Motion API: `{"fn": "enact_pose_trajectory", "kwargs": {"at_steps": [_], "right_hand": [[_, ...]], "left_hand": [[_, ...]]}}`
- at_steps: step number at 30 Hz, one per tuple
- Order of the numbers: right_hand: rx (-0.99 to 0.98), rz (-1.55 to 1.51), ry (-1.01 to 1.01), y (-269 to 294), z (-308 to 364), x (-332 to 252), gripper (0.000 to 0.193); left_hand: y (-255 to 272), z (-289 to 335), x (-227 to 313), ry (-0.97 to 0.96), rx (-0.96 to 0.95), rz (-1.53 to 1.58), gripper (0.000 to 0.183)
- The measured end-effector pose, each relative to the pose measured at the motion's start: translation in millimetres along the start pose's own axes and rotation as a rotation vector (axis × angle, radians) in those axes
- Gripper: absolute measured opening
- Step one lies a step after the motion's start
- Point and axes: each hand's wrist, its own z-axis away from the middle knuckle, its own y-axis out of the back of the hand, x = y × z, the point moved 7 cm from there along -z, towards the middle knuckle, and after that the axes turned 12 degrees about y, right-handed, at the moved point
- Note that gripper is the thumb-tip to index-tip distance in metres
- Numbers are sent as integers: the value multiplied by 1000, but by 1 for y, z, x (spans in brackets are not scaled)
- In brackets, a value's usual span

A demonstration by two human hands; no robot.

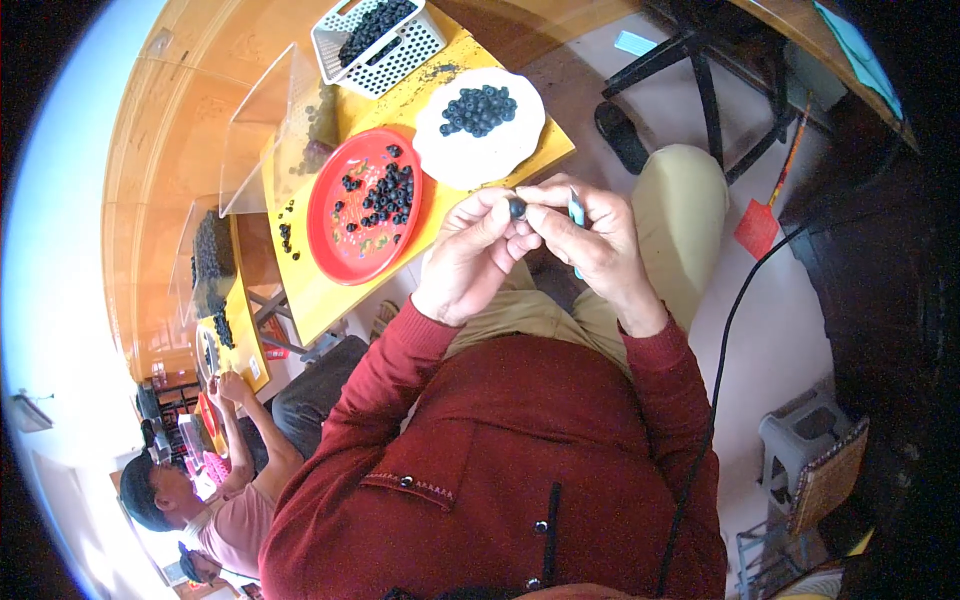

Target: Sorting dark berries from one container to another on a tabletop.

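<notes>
Over my lap, close to the table's near edge, my left hand [463,256] pinches a small round black part [517,208] between thumb and fingers. Right beside it, my right hand [603,245] has its thumb and finger against the same part. A slim teal tool with a pointed tip [577,210], like a small cutter, is tucked in the right hand's fingers. Ahead on the left, a red oval tray [343,262] carries loose black ring-like parts. Behind my hands, a white plate [455,160] has a heap of similar parts.
A white perforated basket [400,72] of black parts stands at the far end of the yellow table [315,305], near a clear panel [262,150]. Another person [240,510] works at the left. A black cable [722,385] hangs at the right, near a grey stool [800,435].
</notes>
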Motion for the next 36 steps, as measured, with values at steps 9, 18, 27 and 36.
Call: {"fn": "enact_pose_trajectory", "kwargs": {"at_steps": [9, 18, 27, 36], "right_hand": [[44, 244, -81, 33, 12, 42, 17], [119, 162, -172, 49, 12, 62, 16], [186, 90, -284, 51, 14, 71, 15], [205, 75, -324, 59, 19, 78, 20]], "left_hand": [[66, 32, 97, -424, 555, -870, 10], [101, 40, 144, -504, 896, -1479, 18], [65, -40, 137, -566, 646, -1876, 22], [67, -78, 132, -347, 635, -2046, 30]]}}
